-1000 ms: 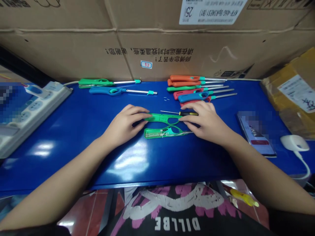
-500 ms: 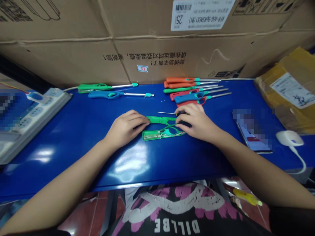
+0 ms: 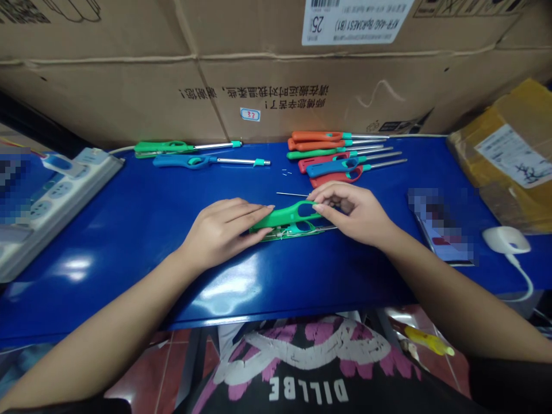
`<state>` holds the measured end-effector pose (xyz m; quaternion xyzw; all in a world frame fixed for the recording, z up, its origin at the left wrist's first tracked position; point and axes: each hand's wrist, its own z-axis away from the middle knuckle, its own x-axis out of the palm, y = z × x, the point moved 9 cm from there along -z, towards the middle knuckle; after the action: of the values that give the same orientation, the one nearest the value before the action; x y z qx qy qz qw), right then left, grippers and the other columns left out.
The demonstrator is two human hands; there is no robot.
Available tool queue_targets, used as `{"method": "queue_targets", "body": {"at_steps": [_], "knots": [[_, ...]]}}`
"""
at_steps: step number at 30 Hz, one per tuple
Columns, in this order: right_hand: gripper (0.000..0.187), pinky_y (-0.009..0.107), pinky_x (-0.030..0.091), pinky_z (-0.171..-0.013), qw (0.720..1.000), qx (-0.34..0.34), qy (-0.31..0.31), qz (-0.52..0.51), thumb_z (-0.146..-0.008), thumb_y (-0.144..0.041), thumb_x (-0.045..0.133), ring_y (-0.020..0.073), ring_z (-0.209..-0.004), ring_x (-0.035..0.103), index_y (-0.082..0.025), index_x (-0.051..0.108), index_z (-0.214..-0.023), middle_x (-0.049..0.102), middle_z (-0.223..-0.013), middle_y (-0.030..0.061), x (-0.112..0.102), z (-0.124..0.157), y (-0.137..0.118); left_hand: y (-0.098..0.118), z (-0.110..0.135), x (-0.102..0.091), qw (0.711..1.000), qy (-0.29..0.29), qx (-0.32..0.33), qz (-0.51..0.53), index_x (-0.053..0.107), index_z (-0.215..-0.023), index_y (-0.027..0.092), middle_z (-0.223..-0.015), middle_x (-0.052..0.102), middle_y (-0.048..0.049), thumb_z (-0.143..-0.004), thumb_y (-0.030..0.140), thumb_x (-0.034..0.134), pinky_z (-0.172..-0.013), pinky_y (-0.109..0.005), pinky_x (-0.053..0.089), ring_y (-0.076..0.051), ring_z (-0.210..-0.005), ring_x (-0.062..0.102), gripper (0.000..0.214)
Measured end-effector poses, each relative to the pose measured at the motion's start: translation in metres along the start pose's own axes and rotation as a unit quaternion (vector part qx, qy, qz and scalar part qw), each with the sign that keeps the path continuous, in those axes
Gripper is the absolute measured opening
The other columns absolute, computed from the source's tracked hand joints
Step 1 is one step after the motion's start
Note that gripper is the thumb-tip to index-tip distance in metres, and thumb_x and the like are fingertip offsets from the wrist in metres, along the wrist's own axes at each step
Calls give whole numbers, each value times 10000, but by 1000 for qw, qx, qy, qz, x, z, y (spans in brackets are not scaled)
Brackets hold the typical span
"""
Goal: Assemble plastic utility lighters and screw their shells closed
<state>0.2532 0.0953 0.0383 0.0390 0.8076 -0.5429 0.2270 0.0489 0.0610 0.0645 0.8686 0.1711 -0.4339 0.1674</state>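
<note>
Observe the green cover, outer face up, pinched at its wide end by the left hand and at its looped end by the right hand. Find the open green lighter on the table just below, partly hidden by the cover; impossible to tell whether touching. Note the exposed wire and teal trigger. Likely faults: a trapped wire, if left proud of the rim; a trigger knocked from its seat by a tilted cover; crooked edges from uneven pressure at the two ends. See also, beyond, the tiny pale pieces, probably easily scattered by a stray knuckle, and the thin metal shaft, close enough to the right hand to be bumped.
</note>
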Motion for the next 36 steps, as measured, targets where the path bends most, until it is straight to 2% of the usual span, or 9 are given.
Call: {"method": "queue_targets", "body": {"at_steps": [3,5,8,12,20,27,36], "knots": [[272,333,579,-690,997,25,-73,22,-925,-346,677,163,-752,678,-196,677,-1152,754,-1080,92,10,3,0,3,1,2,999,-21,17,19,682,-1280,185,-1053,812,-84,-950,350,718,-771,-325,629,-201,-862,784,370],[390,350,581,-761,988,-2,-125,89,-908,-339,704,188,-851,696,-213,657,-1274,754,-1145,89,18,5,-6,3,1,3,998,-36,23,44,698,-1241,189,-1053,815,-73,-958,366,710,-773,-308,629,-193,-861,790,334],[363,391,547,-916,968,-77,-164,171,-902,-327,737,224,-1001,690,-228,682,-1248,758,-1147,72,26,8,-17,1,1,9,995,-69,24,65,712,-1190,171,-1075,811,-76,-974,382,690,-797,-314,633,-201,-896,788,303],[331,427,507,-970,951,-120,-193,208,-914,-325,734,246,-1017,661,-219,686,-1224,750,-1104,80,35,10,-17,-2,3,14,993,-101,19,64,731,-1170,177,-1076,809,-80,-991,413,657,-845,-329,633,-213,-950,782,305],[377,448,514,-954,947,-129,-169,242,-967,-312,638,277,-1134,599,-243,643,-1337,629,-1220,121,38,10,-11,-7,3,16,991,-123,2,50,730,-1171,180,-1093,795,-87,-1007,416,624,-861,-346,618,-222,-996,755,307],[371,451,496,-964,937,-141,-184,261,-960,-313,660,279,-1128,596,-203,654,-1314,648,-1190,120,43,13,-9,-8,5,23,986,-161,1,38,720,-1189,147,-1064,760,-111,-1013,426,606,-810,-341,584,-226,-959,699,349],[380,434,467,-970,934,-121,-197,273,-963,-351,660,272,-1112,586,-174,669,-1299,661,-1190,117,45,12,-8,-6,4,22,986,-161,-5,31,710,-1221,137,-1079,749,-107,-1026,408,581,-805,-344,574,-224,-944,698,358]]}}
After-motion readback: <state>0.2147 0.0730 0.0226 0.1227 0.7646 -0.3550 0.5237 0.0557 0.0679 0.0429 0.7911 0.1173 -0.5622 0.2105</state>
